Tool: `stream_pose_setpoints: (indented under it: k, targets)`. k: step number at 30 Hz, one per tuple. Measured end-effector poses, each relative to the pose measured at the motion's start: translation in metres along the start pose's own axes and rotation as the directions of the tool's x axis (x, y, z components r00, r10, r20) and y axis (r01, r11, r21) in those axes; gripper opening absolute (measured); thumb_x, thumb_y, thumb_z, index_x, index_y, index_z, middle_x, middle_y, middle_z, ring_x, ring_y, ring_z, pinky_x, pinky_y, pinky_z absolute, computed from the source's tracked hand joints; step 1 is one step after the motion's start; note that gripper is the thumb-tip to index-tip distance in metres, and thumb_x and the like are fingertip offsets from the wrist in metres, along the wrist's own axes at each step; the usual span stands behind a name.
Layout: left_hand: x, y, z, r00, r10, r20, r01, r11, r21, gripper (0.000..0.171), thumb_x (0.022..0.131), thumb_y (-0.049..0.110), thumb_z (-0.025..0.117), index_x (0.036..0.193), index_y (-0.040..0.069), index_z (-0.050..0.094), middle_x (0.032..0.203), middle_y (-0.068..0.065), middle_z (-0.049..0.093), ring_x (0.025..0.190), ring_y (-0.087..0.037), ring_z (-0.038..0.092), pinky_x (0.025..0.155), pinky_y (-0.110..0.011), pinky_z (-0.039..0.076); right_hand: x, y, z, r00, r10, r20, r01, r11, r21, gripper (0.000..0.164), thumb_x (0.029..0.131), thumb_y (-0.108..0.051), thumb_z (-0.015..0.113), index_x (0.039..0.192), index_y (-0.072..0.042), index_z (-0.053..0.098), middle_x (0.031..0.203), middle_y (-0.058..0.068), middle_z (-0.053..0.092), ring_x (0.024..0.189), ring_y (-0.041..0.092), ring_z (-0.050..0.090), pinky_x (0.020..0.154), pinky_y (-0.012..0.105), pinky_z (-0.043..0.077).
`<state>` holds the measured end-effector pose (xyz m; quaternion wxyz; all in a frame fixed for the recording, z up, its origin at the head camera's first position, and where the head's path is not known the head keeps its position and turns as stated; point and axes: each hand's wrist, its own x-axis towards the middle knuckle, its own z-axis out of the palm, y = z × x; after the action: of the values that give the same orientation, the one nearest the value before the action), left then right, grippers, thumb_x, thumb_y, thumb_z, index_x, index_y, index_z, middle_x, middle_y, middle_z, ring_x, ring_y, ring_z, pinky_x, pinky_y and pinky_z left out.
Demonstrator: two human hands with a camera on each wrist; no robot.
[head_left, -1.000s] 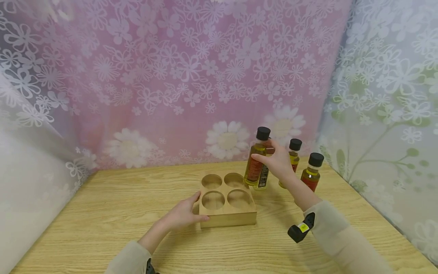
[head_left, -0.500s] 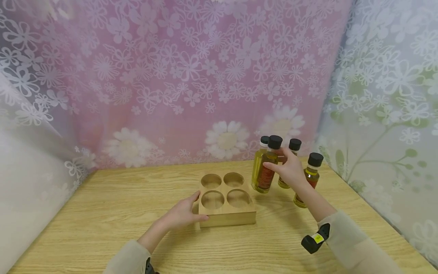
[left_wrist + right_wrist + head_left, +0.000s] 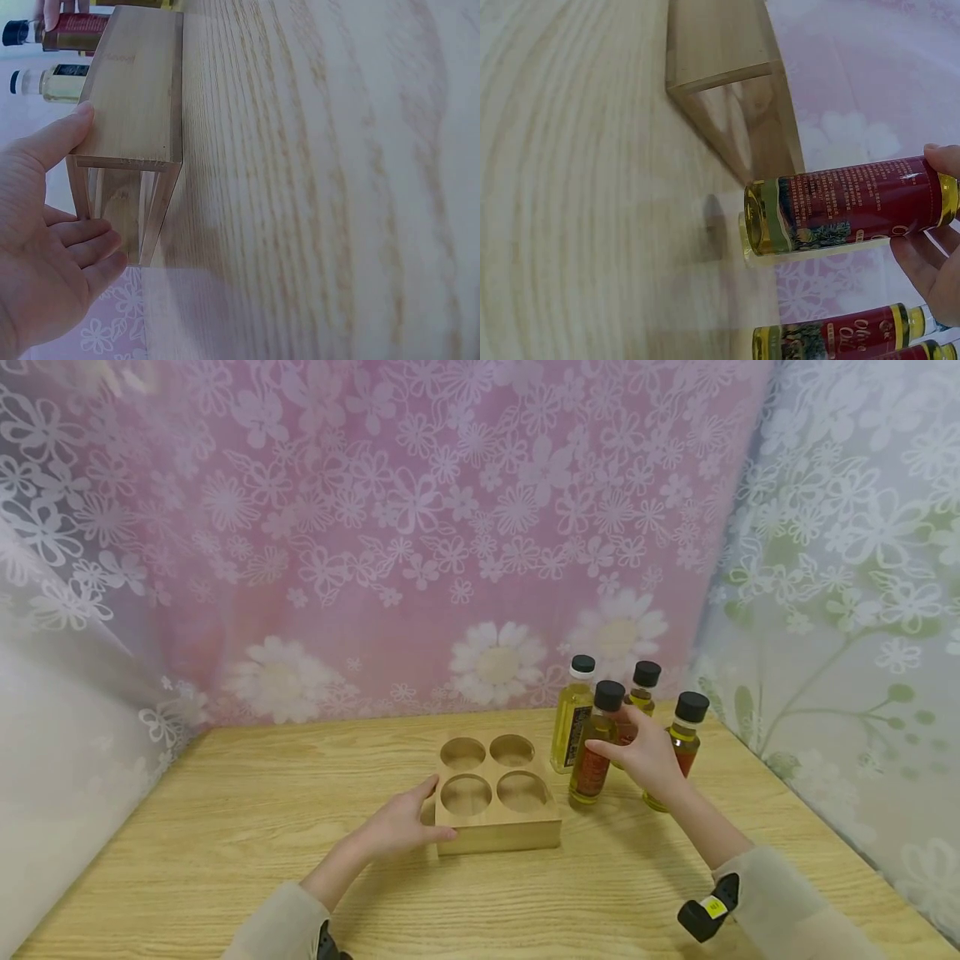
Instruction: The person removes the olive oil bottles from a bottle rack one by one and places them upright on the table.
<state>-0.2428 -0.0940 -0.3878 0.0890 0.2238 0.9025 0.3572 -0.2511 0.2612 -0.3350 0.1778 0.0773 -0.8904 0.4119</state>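
Observation:
A wooden holder (image 3: 498, 837) with several round wells stands mid-table. My left hand (image 3: 405, 822) holds its left corner, thumb (image 3: 71, 127) along the front face and the other fingers at the open side. My right hand (image 3: 651, 758) grips the upper part of a dark-capped olive oil bottle (image 3: 591, 768) with a red label, right of the holder. That bottle (image 3: 847, 204) is nearly upright; I cannot tell whether its base touches the table. Close behind it is a paler oil bottle (image 3: 567, 718) with a dark label.
Two more red-labelled oil bottles stand to the right, one farther back (image 3: 642, 699) and one nearer (image 3: 685, 742), partly hidden by my right hand. A floral curtain (image 3: 390, 543) borders the wooden table (image 3: 285, 793) at the back and sides.
My right hand has moved the olive oil bottle rightward, lower and nearer, away from the holder, uncovering the paler bottle behind. My left hand keeps its place at the holder.

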Motion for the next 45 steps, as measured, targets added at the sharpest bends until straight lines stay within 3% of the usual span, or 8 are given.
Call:
stream_pose_setpoints:
  k: [9, 27, 45]
  targets:
    - [-0.001, 0.000, 0.000, 1.000, -0.002, 0.006, 0.002, 1.000, -0.004, 0.098, 0.078, 0.047, 0.071, 0.147, 0.000, 0.020, 0.144, -0.021, 0.033, 0.127, -0.038, 0.037, 0.101, -0.053, 0.033, -0.008, 0.005, 0.003, 1.000, 0.026, -0.013, -0.026, 0.999, -0.046, 0.059, 0.079, -0.030, 0.075, 0.123, 0.001, 0.052, 0.112, 0.020, 0.058, 0.101, 0.036, 0.056, 0.083, 0.049, 0.048]
    - [-0.001, -0.001, -0.001, 1.000, 0.013, 0.009, -0.013, 1.000, -0.020, 0.098, 0.078, 0.047, 0.070, 0.147, 0.000, 0.020, 0.146, -0.020, 0.031, 0.129, -0.038, 0.035, 0.102, -0.053, 0.032, -0.014, 0.009, 0.007, 0.998, 0.052, -0.020, -0.052, 0.998, -0.036, 0.063, 0.078, -0.032, 0.076, 0.125, 0.000, 0.050, 0.113, 0.019, 0.058, 0.105, 0.036, 0.055, 0.084, 0.050, 0.046]
    - [0.000, -0.003, 0.000, 1.000, 0.012, 0.019, -0.011, 0.999, -0.041, 0.097, 0.079, 0.047, 0.070, 0.148, 0.002, 0.018, 0.147, -0.018, 0.029, 0.130, -0.036, 0.034, 0.101, -0.053, 0.032, -0.013, 0.011, 0.009, 1.000, 0.021, -0.001, -0.021, 0.998, -0.063, 0.061, 0.079, -0.027, 0.075, 0.126, 0.000, 0.048, 0.114, 0.021, 0.056, 0.104, 0.037, 0.055, 0.084, 0.050, 0.047]
